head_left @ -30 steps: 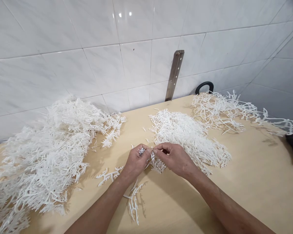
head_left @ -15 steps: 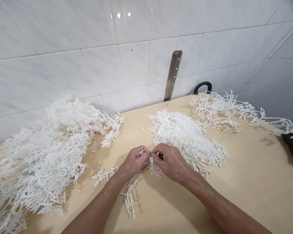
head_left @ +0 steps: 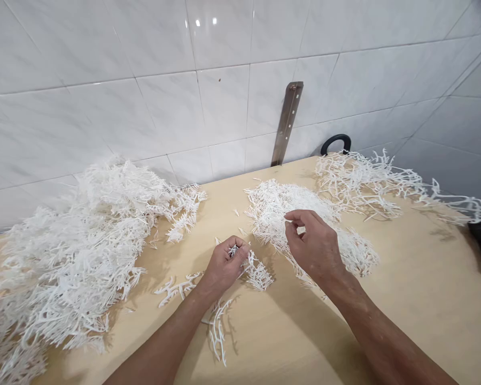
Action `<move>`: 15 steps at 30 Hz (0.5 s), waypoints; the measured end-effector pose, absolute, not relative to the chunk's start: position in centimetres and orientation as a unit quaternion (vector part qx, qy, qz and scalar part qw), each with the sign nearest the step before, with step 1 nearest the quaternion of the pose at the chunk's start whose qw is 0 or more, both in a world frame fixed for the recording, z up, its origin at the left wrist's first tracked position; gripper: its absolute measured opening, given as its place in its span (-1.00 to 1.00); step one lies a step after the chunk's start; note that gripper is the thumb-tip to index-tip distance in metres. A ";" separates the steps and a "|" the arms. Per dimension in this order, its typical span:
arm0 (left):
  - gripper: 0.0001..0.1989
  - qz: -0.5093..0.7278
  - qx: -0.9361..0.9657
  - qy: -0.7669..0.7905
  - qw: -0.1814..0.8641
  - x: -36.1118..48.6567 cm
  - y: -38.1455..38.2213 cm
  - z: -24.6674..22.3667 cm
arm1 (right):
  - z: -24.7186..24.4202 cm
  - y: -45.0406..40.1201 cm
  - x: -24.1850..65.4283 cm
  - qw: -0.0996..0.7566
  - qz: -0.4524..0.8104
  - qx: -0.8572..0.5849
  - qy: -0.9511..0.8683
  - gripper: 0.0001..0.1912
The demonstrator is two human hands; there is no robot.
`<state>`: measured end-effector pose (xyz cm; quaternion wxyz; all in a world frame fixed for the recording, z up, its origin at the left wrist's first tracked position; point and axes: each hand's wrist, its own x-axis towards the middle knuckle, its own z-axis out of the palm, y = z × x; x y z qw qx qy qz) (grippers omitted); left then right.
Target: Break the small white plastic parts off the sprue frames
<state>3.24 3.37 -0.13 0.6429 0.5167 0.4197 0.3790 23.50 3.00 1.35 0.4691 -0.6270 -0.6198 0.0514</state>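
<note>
The left hand [head_left: 224, 263] pinches a white branched sprig [head_left: 256, 272] just beside the middle pile [head_left: 304, 224]; the right hand [head_left: 316, 246], fingers pressed together, hovers over that pile, seemingly dropping a plucked piece.

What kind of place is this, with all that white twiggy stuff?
Probably a small workshop for sorting moulded plastic parts. White branching plastic pieces lie heaped on a wooden table against a white tiled wall, and the left hand holds one white plastic sprig.
</note>
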 end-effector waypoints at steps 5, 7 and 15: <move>-0.56 0.400 0.505 0.433 0.630 3.5 3.2 -0.1 | 2.4 1.8 21.3 0.395 0.287 -0.575 -0.657 -0.81; -0.56 0.405 0.504 0.438 0.625 3.5 3.2 -0.2 | 2.5 1.5 20.6 0.365 0.317 -0.571 -0.664 -0.81; -0.56 0.409 0.515 0.451 0.604 3.5 3.4 -0.6 | 2.0 1.4 19.9 0.337 0.340 -0.564 -0.673 -0.84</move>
